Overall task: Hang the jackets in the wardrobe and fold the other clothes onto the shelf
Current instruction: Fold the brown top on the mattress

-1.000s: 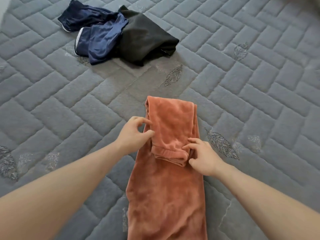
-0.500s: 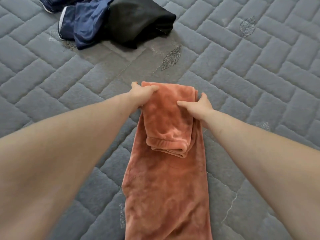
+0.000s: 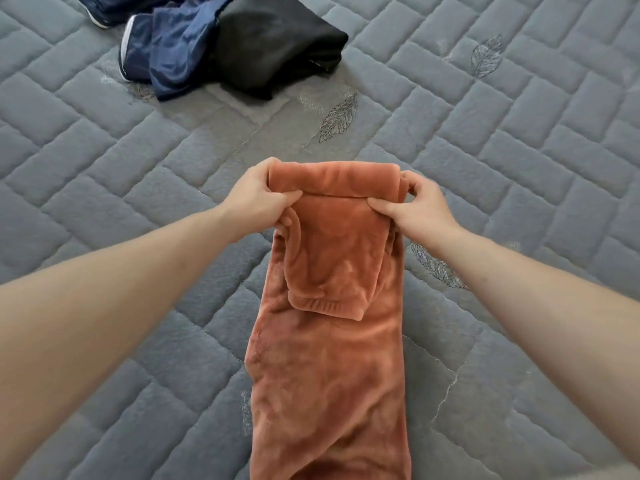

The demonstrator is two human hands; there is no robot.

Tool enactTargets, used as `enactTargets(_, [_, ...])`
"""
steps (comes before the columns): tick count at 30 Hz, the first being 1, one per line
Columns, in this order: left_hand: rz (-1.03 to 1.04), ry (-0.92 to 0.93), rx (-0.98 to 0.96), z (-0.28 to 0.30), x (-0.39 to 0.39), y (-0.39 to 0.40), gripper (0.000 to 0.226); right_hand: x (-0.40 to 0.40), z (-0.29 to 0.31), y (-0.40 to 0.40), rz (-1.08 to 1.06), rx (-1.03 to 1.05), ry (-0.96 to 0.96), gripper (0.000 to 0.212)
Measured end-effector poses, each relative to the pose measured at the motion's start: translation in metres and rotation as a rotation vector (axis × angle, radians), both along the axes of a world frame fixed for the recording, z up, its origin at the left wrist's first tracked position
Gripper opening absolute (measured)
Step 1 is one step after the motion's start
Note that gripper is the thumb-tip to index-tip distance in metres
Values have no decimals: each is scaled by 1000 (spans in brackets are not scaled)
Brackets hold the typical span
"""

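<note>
A: Head view: orange fleece trousers (image 3: pixel 329 375) laid lengthwise on grey quilted bedcover (image 3: pixel 519 168), far end already doubled back toward the body. Left hand (image 3: pixel 258 202) pinching the far fold at its left corner, thumb on top. Right hand (image 3: pixel 420 211) pinching the right corner the same way.

B: Both clamped on cloth, then. Next fold?

A: Probably another turn toward the body. Lift both corners level, bring them down together, keep side edges stacked. Plush fabric, likely to slide and bulge; press flat after landing.

B: Rest of the pile?

A: Navy shiny garment (image 3: pixel 166 53) and black garment (image 3: pixel 273 46) heaped at far left, touching, well apart from the trousers. Jacket or not: can't tell, too crumpled. Wardrobe and shelf out of view.
</note>
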State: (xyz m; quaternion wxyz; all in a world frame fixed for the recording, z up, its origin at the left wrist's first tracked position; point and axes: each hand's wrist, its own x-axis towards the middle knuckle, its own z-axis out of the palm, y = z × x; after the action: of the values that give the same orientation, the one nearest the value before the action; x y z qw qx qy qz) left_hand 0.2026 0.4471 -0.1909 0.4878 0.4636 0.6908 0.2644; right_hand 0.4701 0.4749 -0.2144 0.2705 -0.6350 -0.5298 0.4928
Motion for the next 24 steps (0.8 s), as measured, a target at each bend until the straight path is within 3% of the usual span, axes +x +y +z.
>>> enactTargets(3, [-33,-91,57,22,1,-40,17,6,20,-36,60,105,32,22])
enactTargets(7, [-186,12,164,35,0,-105,27,23,34,-96,170,226,-26,29])
enactTargets(14, [-342,-2,243,33,5,-198,49,46,39,-191,282,209,-51,32])
enactTargets(24, [-585,149,245,34,13,-322,20,70,41,-321,505,163,-206,36])
